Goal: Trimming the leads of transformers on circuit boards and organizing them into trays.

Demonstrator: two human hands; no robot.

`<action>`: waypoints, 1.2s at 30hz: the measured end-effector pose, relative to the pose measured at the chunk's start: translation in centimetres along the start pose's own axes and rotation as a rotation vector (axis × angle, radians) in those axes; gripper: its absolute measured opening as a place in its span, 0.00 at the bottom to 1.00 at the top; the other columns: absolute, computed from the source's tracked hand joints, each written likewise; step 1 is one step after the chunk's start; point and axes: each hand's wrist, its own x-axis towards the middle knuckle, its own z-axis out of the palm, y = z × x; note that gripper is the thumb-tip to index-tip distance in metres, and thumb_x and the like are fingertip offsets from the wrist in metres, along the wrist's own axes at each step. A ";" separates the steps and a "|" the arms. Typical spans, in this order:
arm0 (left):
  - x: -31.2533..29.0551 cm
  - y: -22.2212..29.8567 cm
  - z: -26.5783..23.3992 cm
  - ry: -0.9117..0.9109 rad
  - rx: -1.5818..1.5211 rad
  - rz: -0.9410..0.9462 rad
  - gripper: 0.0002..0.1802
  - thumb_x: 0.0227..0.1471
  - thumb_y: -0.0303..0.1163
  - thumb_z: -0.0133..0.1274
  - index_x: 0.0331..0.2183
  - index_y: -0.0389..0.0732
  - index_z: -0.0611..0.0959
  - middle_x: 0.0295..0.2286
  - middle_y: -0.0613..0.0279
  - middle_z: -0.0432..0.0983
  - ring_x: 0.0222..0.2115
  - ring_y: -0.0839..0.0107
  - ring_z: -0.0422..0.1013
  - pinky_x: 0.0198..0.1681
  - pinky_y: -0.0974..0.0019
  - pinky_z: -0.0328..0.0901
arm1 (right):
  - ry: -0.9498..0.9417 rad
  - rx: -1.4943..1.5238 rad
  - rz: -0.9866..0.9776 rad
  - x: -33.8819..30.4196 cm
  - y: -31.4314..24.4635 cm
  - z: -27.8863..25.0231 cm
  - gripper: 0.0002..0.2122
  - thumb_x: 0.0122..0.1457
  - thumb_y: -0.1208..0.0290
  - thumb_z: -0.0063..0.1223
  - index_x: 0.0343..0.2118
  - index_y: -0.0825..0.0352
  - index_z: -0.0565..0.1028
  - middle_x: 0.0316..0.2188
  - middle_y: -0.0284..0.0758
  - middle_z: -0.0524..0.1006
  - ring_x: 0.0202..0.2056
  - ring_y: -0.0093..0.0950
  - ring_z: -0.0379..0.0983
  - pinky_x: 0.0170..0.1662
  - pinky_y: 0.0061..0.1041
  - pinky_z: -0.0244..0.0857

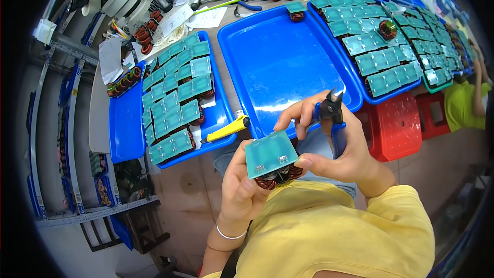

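My left hand (238,188) is closed around the near left side of a green circuit board (271,154) with dark copper-wound coils (278,177) under it. Its flat green face is turned up, and two small shiny metal spots show near its front edge. In my right hand (355,154) are blue-handled side cutters (332,116), their dark jaws pointing up and away from the board. The right thumb touches the board's right edge, with bent fingers at its far side. A yellow utility knife (226,129) lies on the rim of the tray to the left.
A blue tray (288,62) stands ahead, with one coil board (295,11) at its far corner. Trays of green boards flank it (177,92). A loose coil (387,30) sits on the right-hand boards. Red stools (393,128) stand at right; shelving (72,134) at left. Another person (465,100) sits far right.
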 end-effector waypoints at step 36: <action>0.5 -0.9 0.6 -0.113 -0.069 -0.226 0.38 0.48 0.51 0.47 0.50 0.32 0.55 0.46 0.47 0.62 0.45 0.55 0.66 0.45 0.48 0.65 | 0.039 -0.019 0.173 -1.3 -0.3 -0.8 0.24 0.40 0.73 0.64 0.37 0.66 0.60 0.30 0.37 0.66 0.34 0.23 0.65 0.37 0.21 0.60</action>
